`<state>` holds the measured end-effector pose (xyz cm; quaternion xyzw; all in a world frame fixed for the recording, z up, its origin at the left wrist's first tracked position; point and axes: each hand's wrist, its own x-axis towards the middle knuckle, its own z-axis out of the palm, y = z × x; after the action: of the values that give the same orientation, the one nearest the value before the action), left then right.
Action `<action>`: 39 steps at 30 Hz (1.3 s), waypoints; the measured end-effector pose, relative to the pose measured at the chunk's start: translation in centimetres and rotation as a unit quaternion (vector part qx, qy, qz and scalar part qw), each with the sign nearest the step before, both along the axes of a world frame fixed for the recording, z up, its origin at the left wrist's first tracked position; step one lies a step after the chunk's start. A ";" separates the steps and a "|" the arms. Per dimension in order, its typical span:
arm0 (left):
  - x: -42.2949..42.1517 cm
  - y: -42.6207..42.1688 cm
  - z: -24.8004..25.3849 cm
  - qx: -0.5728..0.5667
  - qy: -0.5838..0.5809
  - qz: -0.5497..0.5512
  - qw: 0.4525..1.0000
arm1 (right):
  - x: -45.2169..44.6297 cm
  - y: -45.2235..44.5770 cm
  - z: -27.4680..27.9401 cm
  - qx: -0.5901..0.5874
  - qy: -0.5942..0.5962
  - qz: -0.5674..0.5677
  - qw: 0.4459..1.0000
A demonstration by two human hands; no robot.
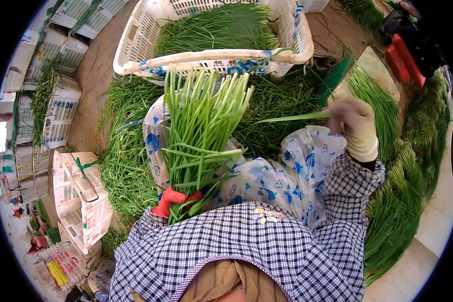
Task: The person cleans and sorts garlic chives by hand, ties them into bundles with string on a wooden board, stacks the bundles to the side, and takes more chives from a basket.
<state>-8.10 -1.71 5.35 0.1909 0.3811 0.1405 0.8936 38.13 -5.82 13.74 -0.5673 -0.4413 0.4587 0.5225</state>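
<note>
Bundle of long green stalks (pixel 201 121), chive-like: one, raised above the lap on my left side, pale cut ends pointing toward the white plastic crate (pixel 142 40). Left grip (pixel 175 198), red glove: closed around the bundle's darker, leafy end. Right grip (pixel 355 121), pale glove: apparently pinched on a single green blade (pixel 292 118), which sticks out sideways toward the bundle. Plastic covering (pixel 304 161), blue-printed: over my legs. Loose greens (pixel 128 166): heaped beside and beyond the legs.

Handling, as I judge it: light; stalks fairly firm at the pale ends, limp and easily bruised at the leaves; perhaps slick if damp. Best hold is round the firmer middle, snug without crushing; a slack hold would let single stalks slide out.

Obscured: the stalks inside my left grip; the right fingertips, blurred; the crate's far side, cut off above; the outer edges, lost in black.
</note>
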 end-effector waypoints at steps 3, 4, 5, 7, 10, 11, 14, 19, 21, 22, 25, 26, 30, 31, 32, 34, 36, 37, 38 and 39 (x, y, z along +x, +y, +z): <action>0.5 0.1 0.4 -0.012 0.013 0.009 1.000 | -2.7 0.6 -1.4 -0.143 -0.260 -0.002 0.955; 0.7 0.2 0.6 -0.019 0.017 0.013 1.000 | -3.6 0.5 -0.7 -0.169 -0.169 0.044 0.970; 0.9 0.0 1.1 -0.031 0.024 0.024 0.999 | -5.3 0.8 0.3 -0.131 -0.154 0.074 0.977; 1.6 0.0 2.1 -0.051 0.043 0.050 0.997 | -8.8 2.0 1.6 -0.098 -0.181 0.159 0.966; 1.7 0.0 2.2 -0.039 0.053 0.040 0.997 | -13.4 3.4 -0.2 0.024 -0.275 0.211 0.938; 1.6 0.1 2.0 -0.016 0.050 0.009 0.999 | -14.1 4.1 -0.5 0.079 -0.251 0.227 0.938; 1.7 -0.1 2.0 0.024 0.049 -0.021 0.998 | -14.3 6.0 1.4 0.174 -0.422 0.127 0.881; -0.5 0.3 -0.4 0.117 0.058 -0.163 0.978 | -11.3 13.0 -0.9 0.133 -0.245 0.165 0.946; -0.2 0.3 0.2 0.122 0.048 -0.151 0.980 | -10.0 13.9 -1.3 0.054 -0.161 0.164 0.972; -0.1 0.4 0.3 0.106 0.040 -0.146 0.983 | -9.3 13.5 -1.3 0.072 -0.166 0.136 0.974; 0.4 0.6 0.6 0.089 0.034 -0.128 0.987 | -8.0 10.8 0.3 0.075 -0.112 0.039 0.990; 0.2 0.8 0.4 0.101 0.045 -0.148 0.983 | -7.4 9.4 0.6 0.105 -0.110 -0.033 0.988; -1.1 0.8 -0.6 0.085 0.047 -0.151 0.984 | 0.0 3.6 4.0 0.164 -0.221 -0.396 0.876; -1.4 0.6 -0.9 0.050 0.037 -0.124 0.990 | 1.5 2.2 4.6 0.225 -0.088 -0.423 0.874; -0.7 0.4 0.1 0.011 0.023 -0.065 0.998 | 4.5 -0.5 4.6 0.222 -0.100 -0.406 0.881; -0.5 0.6 0.0 -0.002 0.008 -0.036 0.999 | 6.9 -4.0 2.6 0.148 -0.176 -0.282 0.931; -0.6 0.8 -0.3 0.004 0.001 -0.033 0.999 | 4.2 -3.9 0.9 -0.037 -0.238 -0.050 0.969; -0.5 1.0 -0.6 0.008 -0.004 -0.035 0.999 | 2.7 -2.8 0.9 -0.327 -0.387 0.084 0.858; -0.5 1.2 -0.7 0.014 -0.004 -0.037 0.999 | 0.0 -1.2 1.0 -0.294 -0.531 0.166 0.778; -0.5 1.3 -0.7 0.018 -0.006 -0.039 0.999 | -1.4 -0.5 -1.4 -0.131 -0.560 0.144 0.805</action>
<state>-8.58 -0.40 4.60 0.2210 0.3652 0.1132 0.8972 36.77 -6.31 12.39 -0.7184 -0.6698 0.1849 0.0329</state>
